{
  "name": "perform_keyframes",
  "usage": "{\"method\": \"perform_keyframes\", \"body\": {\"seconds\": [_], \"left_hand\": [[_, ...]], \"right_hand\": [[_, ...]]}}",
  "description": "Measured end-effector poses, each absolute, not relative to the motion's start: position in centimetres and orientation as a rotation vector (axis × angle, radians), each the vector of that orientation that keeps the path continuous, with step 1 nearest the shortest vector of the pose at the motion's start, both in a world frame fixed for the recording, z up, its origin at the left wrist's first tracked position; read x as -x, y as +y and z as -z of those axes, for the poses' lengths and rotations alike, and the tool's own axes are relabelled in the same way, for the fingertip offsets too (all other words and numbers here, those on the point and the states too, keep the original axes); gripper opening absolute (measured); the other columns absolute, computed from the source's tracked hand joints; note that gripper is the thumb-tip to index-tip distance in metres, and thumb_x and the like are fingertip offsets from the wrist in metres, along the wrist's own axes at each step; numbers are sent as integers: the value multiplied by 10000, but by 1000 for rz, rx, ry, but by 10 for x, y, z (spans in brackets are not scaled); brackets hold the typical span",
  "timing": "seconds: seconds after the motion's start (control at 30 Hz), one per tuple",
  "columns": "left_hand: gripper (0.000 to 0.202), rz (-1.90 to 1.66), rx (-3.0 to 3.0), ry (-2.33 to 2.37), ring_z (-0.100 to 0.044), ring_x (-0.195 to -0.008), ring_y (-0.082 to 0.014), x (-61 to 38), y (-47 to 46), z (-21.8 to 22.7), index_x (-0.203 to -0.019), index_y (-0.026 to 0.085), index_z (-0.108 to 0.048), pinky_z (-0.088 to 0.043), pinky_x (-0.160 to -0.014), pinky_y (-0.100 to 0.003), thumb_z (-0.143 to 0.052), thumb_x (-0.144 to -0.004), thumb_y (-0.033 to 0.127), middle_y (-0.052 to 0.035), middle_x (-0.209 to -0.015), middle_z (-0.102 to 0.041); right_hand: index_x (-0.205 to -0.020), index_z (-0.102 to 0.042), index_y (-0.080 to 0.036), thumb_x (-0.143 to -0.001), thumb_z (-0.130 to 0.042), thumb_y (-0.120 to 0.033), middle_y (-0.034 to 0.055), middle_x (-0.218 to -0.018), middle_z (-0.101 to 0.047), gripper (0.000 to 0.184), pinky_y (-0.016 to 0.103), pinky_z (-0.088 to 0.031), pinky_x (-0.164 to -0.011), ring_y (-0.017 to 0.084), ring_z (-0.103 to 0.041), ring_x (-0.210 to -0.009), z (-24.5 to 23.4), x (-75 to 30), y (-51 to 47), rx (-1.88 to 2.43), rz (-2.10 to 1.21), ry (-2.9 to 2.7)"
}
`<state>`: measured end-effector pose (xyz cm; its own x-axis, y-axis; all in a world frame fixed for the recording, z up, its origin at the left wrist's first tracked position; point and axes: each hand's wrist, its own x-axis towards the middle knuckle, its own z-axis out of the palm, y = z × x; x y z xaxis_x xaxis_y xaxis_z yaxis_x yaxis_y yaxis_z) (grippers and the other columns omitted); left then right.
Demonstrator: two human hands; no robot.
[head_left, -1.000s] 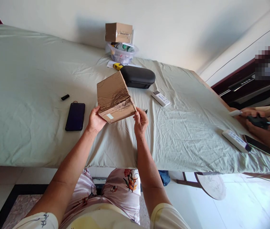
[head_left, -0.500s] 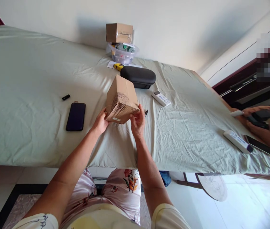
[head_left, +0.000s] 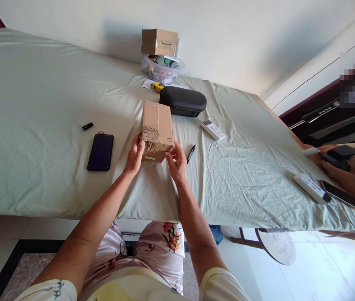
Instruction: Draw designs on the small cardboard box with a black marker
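Between my hands is a brown cardboard box (head_left: 157,121), scribbled with dark pen marks on its top and near edge. My left hand (head_left: 135,155) is closed on its left side, thumb at the near corner. On the near right corner, my right hand (head_left: 176,161) grips with thumb and fingers. Whether the box's underside touches the cloth, I cannot tell. A black marker (head_left: 191,154) lies just right of my right hand. To the left rest a dark phone (head_left: 100,152) and a small black cap (head_left: 87,126).
Behind the box lie a black case (head_left: 183,101), a yellow tape measure (head_left: 157,87) and a plastic basket (head_left: 164,75) with another carton (head_left: 159,42) on it. A white box (head_left: 213,130) is at right. Another person's hand (head_left: 330,159) holds a dark object at the far right.
The box has turned and levelled, showing more of its top and less of its scribbled corner. My right hand has shifted left with it, leaving the marker fully visible.
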<state>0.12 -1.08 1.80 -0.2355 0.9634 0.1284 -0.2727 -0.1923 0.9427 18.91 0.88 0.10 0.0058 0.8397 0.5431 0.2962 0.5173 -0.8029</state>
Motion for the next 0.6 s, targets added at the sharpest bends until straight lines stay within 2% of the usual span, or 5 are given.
{"method": "perform_keyframes", "body": {"seconds": [0.07,0.2,0.33,0.43,0.6], "left_hand": [[778,-1673,-1108,1094,-527,-1509,-337,-3,-13,-22,-1422,287,-631,-357,-1292,-451,-642,-865,830,-103,-1533,-636],[823,-1691,-1180,1188,-598,-1422,-335,0,-9,-19,-1413,244,-621,-401,-1254,-462,-584,-874,865,-136,-1473,-668],[837,-1703,-1184,1252,-616,-1409,-331,3,-4,-15,-1421,216,-606,-434,-1236,-467,-508,-910,872,-158,-1444,-683],[830,-1714,-1213,1252,-600,-1440,-326,3,-3,-15,-1416,217,-612,-428,-1251,-464,-487,-920,870,-161,-1442,-686],[856,-1765,-1164,1268,-603,-1438,-327,5,-2,-11,-1324,198,-672,-432,-1254,-465,-438,-907,908,-174,-1419,-700]], "right_hand": [[-1451,-626,-281,-947,-683,-377,-9,-936,-666,517,266,-583,-714,131,-640,-798,-2,-189,8,1055,-609,-1617],[-1475,-585,-256,-933,-705,-364,0,-933,-716,566,317,-580,-792,169,-664,-841,0,-192,8,1257,-589,-1805],[-1465,-580,-225,-897,-761,-305,77,-1043,-771,601,397,-563,-913,261,-681,-991,7,-193,13,1446,-432,-2075],[-1491,-559,-199,-896,-760,-265,125,-1110,-780,632,432,-550,-938,302,-673,-1026,12,-193,15,1486,-347,-2171],[-1548,-543,-255,-902,-752,-288,85,-1079,-770,680,407,-571,-918,258,-686,-973,14,-195,15,1392,-426,-2109]]}}
